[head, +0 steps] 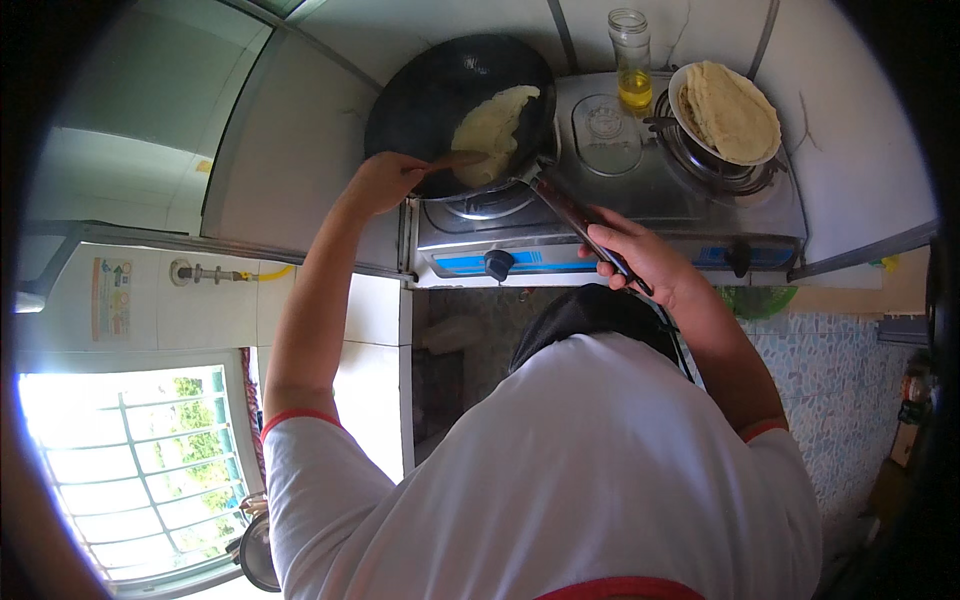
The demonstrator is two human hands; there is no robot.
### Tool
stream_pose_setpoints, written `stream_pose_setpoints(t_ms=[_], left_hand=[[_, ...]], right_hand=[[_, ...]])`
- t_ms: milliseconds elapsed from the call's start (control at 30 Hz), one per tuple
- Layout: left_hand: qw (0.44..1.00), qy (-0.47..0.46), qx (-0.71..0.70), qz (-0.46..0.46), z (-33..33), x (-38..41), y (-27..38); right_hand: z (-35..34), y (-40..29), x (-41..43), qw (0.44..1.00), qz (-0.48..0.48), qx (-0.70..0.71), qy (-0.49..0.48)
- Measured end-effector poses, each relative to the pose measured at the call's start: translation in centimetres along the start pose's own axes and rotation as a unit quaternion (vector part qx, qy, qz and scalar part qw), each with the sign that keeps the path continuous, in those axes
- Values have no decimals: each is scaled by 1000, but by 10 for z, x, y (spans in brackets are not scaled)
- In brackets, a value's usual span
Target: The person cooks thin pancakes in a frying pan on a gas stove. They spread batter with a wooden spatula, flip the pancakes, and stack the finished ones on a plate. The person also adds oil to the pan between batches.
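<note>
My left hand (386,182) grips a wooden spatula (454,160) over the near rim of a black wok (420,97). The spatula's blade meets the lower end of a thin, pale pancake (491,124), which lies creased on the wok's right side. Around the wok's dark handle (574,210) my right hand (634,251) is closed, with the handle's end showing past the fingers. The wok sits tilted over the left burner (487,206) of a two-burner gas stove (607,199).
On the right burner (701,157) rests a white plate (679,79) with folded pancakes (727,112). A glass jar (631,56) of yellow oil stands at the stove's back. Tiled walls close in behind and beside the stove. A black knob (498,264) sits on the front panel.
</note>
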State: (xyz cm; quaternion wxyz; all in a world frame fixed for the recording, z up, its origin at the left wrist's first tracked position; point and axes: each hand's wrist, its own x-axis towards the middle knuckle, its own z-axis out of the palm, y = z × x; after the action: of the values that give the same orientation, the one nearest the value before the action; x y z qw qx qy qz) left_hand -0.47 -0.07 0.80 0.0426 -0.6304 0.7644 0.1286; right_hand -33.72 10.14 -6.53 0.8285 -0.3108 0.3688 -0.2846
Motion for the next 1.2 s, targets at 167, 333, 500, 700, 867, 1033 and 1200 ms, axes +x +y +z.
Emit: stream_pose_setpoints(t_ms=[167,333,500,700,867,1033,1200], left_hand=[[998,-59,15,2,1,-6,7],[997,16,-64,46,-4,25,-35],[998,62,6,14,7,48,1],[999,48,-18,-1,26,51,2],[996,80,29,30,22,74,-9],[993,104,-34,-32,44,65,2],[995,89,-29,12,-2,41,-7]], right_hand=[[-3,-1,1,1000,-7,0,-11],[-4,0,2,1000,-12,6,-25],[-6,3,3,1000,-16,5,-26],[-9,4,4,1000,-14,-2,-12],[-5,2,3,1000,-15,-11,-23],[-6,3,3,1000,-9,-12,-17],[-7,2,3,1000,-11,-10,-19]])
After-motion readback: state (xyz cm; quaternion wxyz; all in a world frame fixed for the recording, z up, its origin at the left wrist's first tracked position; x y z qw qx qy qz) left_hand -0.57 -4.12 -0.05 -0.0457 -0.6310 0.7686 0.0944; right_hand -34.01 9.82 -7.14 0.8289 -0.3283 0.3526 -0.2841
